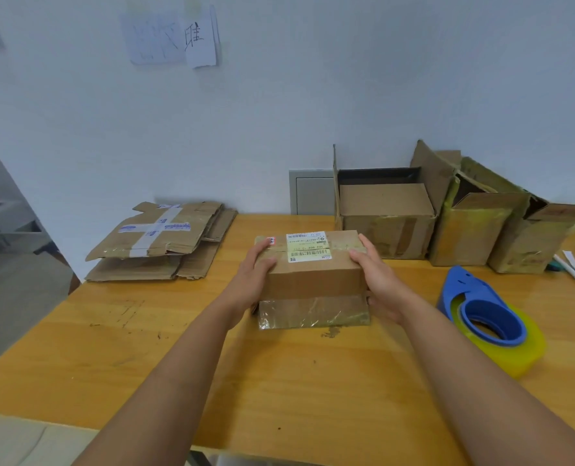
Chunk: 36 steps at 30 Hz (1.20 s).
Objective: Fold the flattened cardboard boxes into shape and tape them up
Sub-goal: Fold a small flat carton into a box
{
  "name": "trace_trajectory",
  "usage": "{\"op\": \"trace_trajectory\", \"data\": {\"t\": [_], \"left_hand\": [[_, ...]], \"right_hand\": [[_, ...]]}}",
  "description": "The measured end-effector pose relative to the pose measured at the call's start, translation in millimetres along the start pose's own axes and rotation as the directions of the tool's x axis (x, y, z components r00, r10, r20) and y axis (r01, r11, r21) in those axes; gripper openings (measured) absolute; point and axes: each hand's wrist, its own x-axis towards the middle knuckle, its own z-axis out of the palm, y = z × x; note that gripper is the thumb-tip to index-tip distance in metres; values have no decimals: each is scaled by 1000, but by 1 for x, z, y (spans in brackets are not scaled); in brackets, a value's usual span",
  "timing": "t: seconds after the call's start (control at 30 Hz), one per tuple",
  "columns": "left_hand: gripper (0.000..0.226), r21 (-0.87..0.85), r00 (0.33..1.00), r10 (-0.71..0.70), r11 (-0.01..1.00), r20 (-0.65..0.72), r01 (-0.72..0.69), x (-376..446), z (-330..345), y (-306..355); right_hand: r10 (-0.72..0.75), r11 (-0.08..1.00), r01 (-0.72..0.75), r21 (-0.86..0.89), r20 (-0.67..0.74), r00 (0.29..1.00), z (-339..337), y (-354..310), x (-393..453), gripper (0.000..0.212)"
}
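Hands [251, 280] [380, 280] gripping box [313, 274] ends, mid-table [111, 348]

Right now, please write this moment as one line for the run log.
left hand: grips small box | right hand: grips small box | tape dispenser: on table, untouched | flat cardboard: stacked

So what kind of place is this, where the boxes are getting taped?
Probably a small packing or mailroom corner, not a warehouse: a wooden table against a plain wall, a stack of flattened cardboard, a blue tape dispenser, and both hands gripping a labelled box.
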Motion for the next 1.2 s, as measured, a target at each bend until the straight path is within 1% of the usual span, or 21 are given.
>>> {"op": "trace_trajectory", "data": {"t": [0.1, 0.2, 0.27, 0.3, 0.37, 0.5, 0.6, 0.67, 0.73, 0.8, 0.87, 0.93, 1.07, 1.13, 1.2], "left_hand": [[35, -27, 1000, 19, 999, 1, -19, -1, 3, 2], [35, -81, 999, 34, 996, -9, -35, -2, 6, 3], [39, -147, 999, 45, 988, -30, -48, 0, 4, 4], [41, -188, 998, 47, 981, -35, -52, 0, 2, 4], [45, -253, 998, 42, 966, -40, -51, 0, -5, 5], [53, -308, 997, 41, 950, -64, -59, 2, -12, 1], [54, -310, 993, 23, 949, -120, -60, 4, -12, -3], [53, -331, 989, -11, 943, -150, -40, 6, -10, -7], [52, -344, 988, -29, 939, -153, -26, 7, -9, -11], [53, -337, 988, -27, 941, -149, -25, 10, -10, -16], [53, -328, 990, -26, 945, -140, -21, 11, -11, -18], [53, -321, 989, -10, 946, -150, -39, 12, -11, -18], [51, -292, 968, 138, 936, -209, -196, 17, -13, -9], [52, -259, 967, 152, 944, -204, -203, 18, -12, -7], [52, -214, 972, 111, 964, -205, -155, 17, -10, -12]], "right_hand": [[-55, 998, 55, -20, -30, 998, 1, -6, -2, 52], [-90, 988, 90, 123, -6, 996, -1, -10, -4, 50], [-107, 965, 102, 242, 8, 994, -5, -10, -3, 43], [-108, 954, 99, 283, 17, 994, -7, -9, -2, 39], [-103, 946, 87, 312, 35, 994, -6, -8, -1, 37], [-84, 962, 79, 262, 7, 996, 2, -7, 3, 42], [-57, 975, 60, 212, -20, 998, 4, -3, 8, 46], [-21, 981, 29, 191, -40, 999, 4, 1, 10, 44], [-19, 993, 27, 117, -62, 998, 4, 2, 12, 43], [-43, 999, 44, 15, -44, 998, 6, -1, 12, 46], [-48, 998, 47, -41, -21, 999, 6, -5, 13, 48], [-77, 995, 76, -70, -14, 997, 7, -9, 11, 51], [-178, 984, 179, 1, -65, 982, 11, -15, 11, 65], [-174, 985, 174, -4, -63, 983, 11, -14, 11, 64], [-138, 988, 135, -69, -37, 990, 11, -9, 10, 56]]}}
